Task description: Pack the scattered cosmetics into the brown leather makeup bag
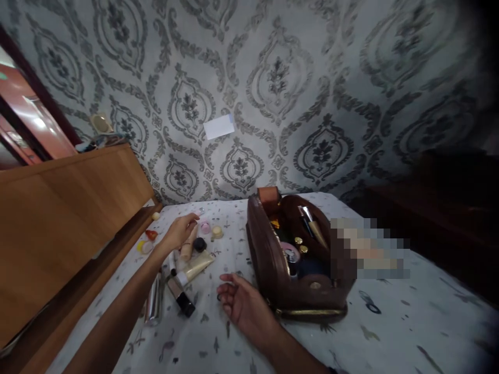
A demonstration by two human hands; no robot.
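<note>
My left hand [180, 231] reaches over the cosmetics left of centre, its fingers bent near a beige tube [188, 246]; what they hold, if anything, is hidden. Palm up, with loosely curled fingers and nothing in it, my right hand [241, 305] is beside a brown bag [265, 259]. The bag stands unzipped, with brushes [315, 228] and other items inside. Around my left hand lie a cream tube [198, 266], a black-capped bottle [180, 297], a silver tube [153, 301], a round black lid [200, 244], a pink jar [205, 227] and a pale yellow jar [217, 231].
A patterned white cloth [210, 343] covers the surface. Behind it rises a wallpapered wall [241, 67] with a white switch plate [219, 127]. A wooden panel [78, 202] borders the left side. A blurred patch [368, 249] lies right of the bag.
</note>
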